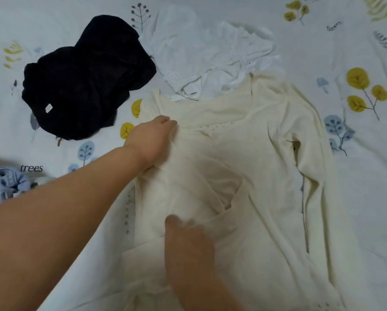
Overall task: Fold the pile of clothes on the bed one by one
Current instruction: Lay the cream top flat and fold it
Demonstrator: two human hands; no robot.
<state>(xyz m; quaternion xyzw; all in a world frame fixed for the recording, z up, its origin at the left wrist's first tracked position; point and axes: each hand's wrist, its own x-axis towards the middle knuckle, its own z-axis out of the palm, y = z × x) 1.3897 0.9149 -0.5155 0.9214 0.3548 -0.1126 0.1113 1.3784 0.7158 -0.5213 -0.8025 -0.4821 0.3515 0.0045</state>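
Observation:
A cream long-sleeved top (255, 167) lies spread on the bed, its neckline towards the far side and its right sleeve running down the right edge. My left hand (153, 138) grips the cloth near the left shoulder, fingers curled into the fabric. The top's left part is bunched over the middle. My right hand (188, 243) lies lower on the top and is blurred; its fingers press into a fold, and whether they pinch the cloth I cannot tell.
A crumpled black garment (82, 79) sits at the far left. Behind the cream top lies a white garment (210, 55). A light blue garment (6, 185) shows at the left edge. The bedsheet (363, 153) is white with printed trees.

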